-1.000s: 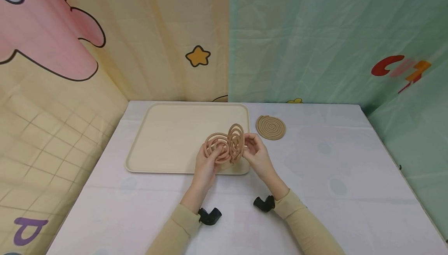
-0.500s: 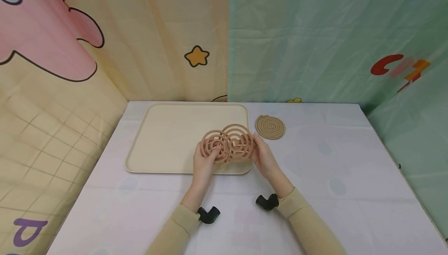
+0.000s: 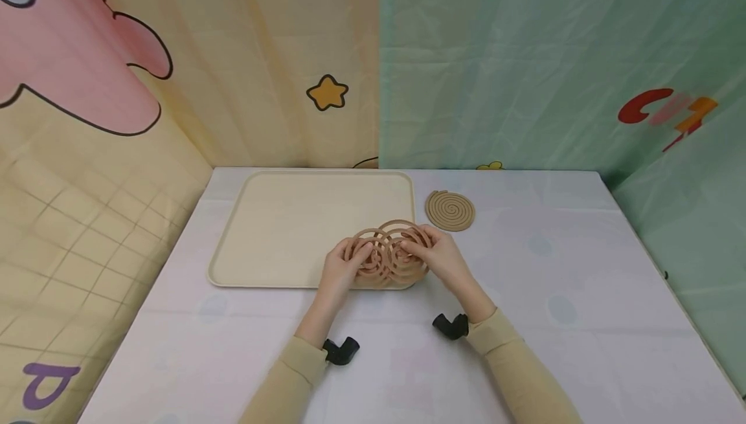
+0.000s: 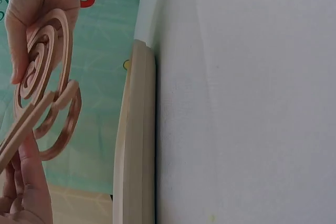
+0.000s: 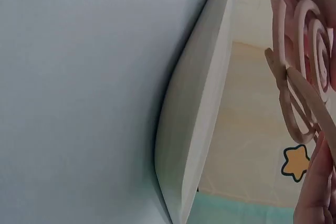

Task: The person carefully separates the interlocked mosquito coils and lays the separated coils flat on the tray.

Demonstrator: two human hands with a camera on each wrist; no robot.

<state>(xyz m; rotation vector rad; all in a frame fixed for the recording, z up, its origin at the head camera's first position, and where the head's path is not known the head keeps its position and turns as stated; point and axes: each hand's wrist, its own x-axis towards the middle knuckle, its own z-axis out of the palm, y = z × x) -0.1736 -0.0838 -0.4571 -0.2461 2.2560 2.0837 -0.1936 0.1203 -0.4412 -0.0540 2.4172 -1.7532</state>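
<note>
Two tan mosquito coils, one on the left (image 3: 366, 276) and one on the right (image 3: 412, 275), overlap in the air above the tray's front right part. Their spirals look interlaced. The left hand (image 3: 338, 270) grips the left coil, thumb on top near its middle. With thumb over the face and fingers behind, the right hand (image 3: 447, 261) holds the other coil. In the left wrist view the interlaced coils (image 4: 64, 30) appear with gaps between their turns. Parts of the coils are hidden by the thumbs. Another flat, tightly wound coil (image 3: 450, 211) lies on the table.
A cream tray (image 3: 280, 230) sits on the white-covered table (image 3: 524, 268), left of the lying coil. Black wrist-worn pieces hang at the left sleeve (image 3: 341, 351) and the right sleeve (image 3: 451, 326). Patterned curtains (image 3: 524, 61) stand behind and at the sides.
The right coil has turned from nearly edge-on to face up. The right hand moved rightward and brought its thumb over the coil's face. The left hand keeps its grip.
</note>
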